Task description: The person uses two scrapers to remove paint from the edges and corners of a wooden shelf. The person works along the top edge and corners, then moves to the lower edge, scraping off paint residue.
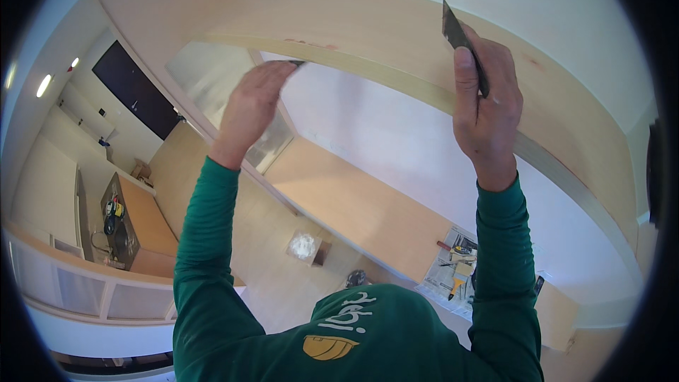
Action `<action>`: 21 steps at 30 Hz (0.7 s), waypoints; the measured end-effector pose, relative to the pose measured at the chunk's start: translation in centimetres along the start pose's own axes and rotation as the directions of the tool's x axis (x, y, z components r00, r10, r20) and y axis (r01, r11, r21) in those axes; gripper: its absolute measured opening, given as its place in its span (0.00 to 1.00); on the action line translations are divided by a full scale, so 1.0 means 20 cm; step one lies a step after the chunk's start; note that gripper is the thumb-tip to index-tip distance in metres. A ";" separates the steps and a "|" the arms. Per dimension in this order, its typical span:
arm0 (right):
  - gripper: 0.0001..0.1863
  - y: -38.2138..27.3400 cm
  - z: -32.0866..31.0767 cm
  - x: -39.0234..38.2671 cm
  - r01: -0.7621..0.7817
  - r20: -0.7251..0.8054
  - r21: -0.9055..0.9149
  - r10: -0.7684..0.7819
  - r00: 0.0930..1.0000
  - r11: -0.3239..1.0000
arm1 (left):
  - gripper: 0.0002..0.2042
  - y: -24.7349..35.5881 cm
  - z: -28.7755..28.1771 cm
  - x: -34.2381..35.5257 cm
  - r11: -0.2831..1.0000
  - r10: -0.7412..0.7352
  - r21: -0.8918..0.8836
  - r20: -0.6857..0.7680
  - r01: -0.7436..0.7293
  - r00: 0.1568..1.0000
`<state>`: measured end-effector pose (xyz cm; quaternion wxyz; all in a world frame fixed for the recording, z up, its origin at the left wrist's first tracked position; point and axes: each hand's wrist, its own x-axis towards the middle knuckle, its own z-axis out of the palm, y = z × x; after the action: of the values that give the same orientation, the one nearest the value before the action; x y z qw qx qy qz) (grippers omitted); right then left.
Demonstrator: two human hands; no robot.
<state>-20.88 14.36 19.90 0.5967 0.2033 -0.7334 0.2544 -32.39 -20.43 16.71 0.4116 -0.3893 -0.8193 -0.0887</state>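
Observation:
My right hand (488, 102) is raised and closed around a dark flat putty knife (451, 27), thumb pressed on its side and the blade pointing up and left. Behind it runs a plywood panel (403, 21) with a pale wooden edge strip (368, 69) along its lower side. My left hand (251, 102) is lifted just below that strip's left part, fingers bent together over a thin dark flat piece (297, 63); most of it is hidden by the hand. Faint reddish smudges show on the panel.
Below lies a wooden bench top (353, 198) with tools on spread newspaper (431, 279) at its right end. On the floor stands an open box (305, 247) with a clear plastic lining. At left are a counter (152, 230) holding tools and a dark door (134, 88).

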 end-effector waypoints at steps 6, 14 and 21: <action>0.14 0.00 0.02 0.01 0.071 -0.011 -0.049 -0.072 0.997 0.996 | 0.14 -0.30 -0.14 0.30 0.991 -0.130 0.014 0.227 0.130 0.965; 0.14 0.00 -0.01 0.00 0.023 -0.031 0.000 -0.022 0.999 1.000 | 0.17 -0.26 -0.19 0.70 0.977 -0.185 0.048 0.681 0.209 0.708; 0.13 0.00 -0.02 -0.01 -0.011 -0.064 0.070 0.015 0.998 0.997 | 0.17 -0.08 -0.25 0.79 0.965 -0.132 -0.059 0.729 0.254 0.671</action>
<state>-20.62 14.60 19.71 0.6109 0.2110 -0.7058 0.2903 -36.07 -15.01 31.94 0.0146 -0.3344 -0.9416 -0.0359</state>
